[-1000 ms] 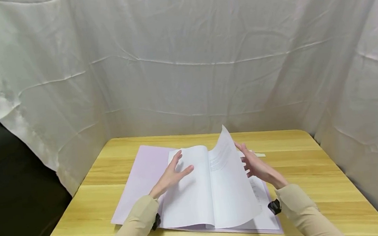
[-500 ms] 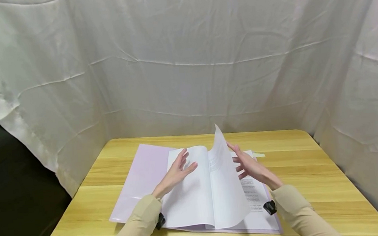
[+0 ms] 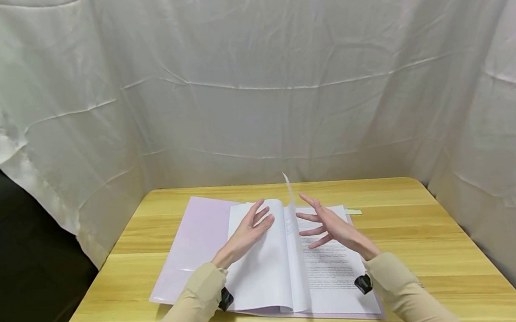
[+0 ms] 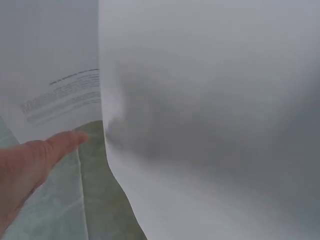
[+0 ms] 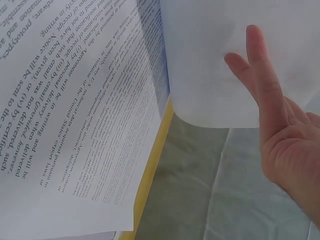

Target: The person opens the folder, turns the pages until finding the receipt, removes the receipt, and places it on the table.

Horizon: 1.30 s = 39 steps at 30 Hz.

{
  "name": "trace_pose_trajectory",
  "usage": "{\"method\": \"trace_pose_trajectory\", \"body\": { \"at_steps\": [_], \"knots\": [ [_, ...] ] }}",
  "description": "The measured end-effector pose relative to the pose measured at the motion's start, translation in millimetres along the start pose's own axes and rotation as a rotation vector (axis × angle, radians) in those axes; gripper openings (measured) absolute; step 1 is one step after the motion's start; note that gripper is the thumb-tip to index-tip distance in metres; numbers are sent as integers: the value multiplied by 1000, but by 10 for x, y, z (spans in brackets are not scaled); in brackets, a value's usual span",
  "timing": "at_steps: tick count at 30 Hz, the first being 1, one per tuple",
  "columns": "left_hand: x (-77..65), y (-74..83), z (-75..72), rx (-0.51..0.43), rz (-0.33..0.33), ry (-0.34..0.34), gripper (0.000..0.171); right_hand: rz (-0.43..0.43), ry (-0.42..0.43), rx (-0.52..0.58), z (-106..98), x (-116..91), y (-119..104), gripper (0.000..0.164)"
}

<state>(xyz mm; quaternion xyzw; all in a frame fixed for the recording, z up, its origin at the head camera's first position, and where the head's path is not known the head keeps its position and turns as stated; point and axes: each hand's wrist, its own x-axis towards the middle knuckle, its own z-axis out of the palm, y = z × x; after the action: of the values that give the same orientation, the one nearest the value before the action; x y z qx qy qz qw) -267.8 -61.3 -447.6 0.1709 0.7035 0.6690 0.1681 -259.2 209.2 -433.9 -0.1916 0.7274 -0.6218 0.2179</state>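
Note:
A lavender folder (image 3: 205, 228) lies spread on the table, with white paper sheets in it. One sheet (image 3: 299, 276) stands nearly upright along the middle, its top corner curling up. My right hand (image 3: 336, 228) is on the right of this sheet, fingers spread and straight, fingertips close to it; whether they touch, I cannot tell. Beneath that hand lies a page of printed text (image 5: 85, 125). My left hand (image 3: 245, 236) hovers over the blank left page (image 3: 255, 280) with loosely straight fingers, holding nothing. In the left wrist view, the raised sheet (image 4: 210, 100) fills most of the picture.
A pale yellow tab (image 3: 353, 212) sticks out past the folder's upper right edge. The wooden table (image 3: 414, 229) extends to both sides. Light grey cloth (image 3: 250, 79) hangs behind and around it, with a black surface (image 3: 9, 247) at the left.
The raised sheet has swung leftward from the right side to nearly upright, uncovering more printed text. My right hand has moved left with it. My left hand has shifted slightly right.

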Motion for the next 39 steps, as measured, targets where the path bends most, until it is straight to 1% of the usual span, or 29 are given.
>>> {"method": "trace_pose_trajectory", "body": {
  "at_steps": [2,4,5,9,13,20,24,30,33,35,39],
  "knots": [
    [8,13,16,-46,-11,-13,76,0,-1,-2,4,5,6,59],
    [18,30,31,-113,-28,-27,74,4,4,-8,9,12,12,59],
    [23,36,38,-131,-24,-36,74,5,5,-11,12,15,13,58],
    [41,59,64,-161,-42,-51,74,1,8,-26,26,23,2,58],
    [51,78,81,-150,-71,-41,75,-9,9,-36,36,27,-7,58],
    [47,95,93,-143,-79,-12,78,-10,-7,-33,45,29,20,58],
    [43,100,88,-106,-89,19,82,-5,-13,-31,50,21,31,57],
    [38,93,64,-98,-69,44,80,-6,-15,-46,34,-2,58,54],
    [29,74,47,-80,-69,78,83,-17,-12,-58,15,-11,87,54],
    [25,53,34,-50,-74,107,85,-24,-9,-66,-2,-21,110,55],
    [26,8,-4,-24,-105,165,85,-48,-1,-93,-43,-41,156,55]
  ]
}}
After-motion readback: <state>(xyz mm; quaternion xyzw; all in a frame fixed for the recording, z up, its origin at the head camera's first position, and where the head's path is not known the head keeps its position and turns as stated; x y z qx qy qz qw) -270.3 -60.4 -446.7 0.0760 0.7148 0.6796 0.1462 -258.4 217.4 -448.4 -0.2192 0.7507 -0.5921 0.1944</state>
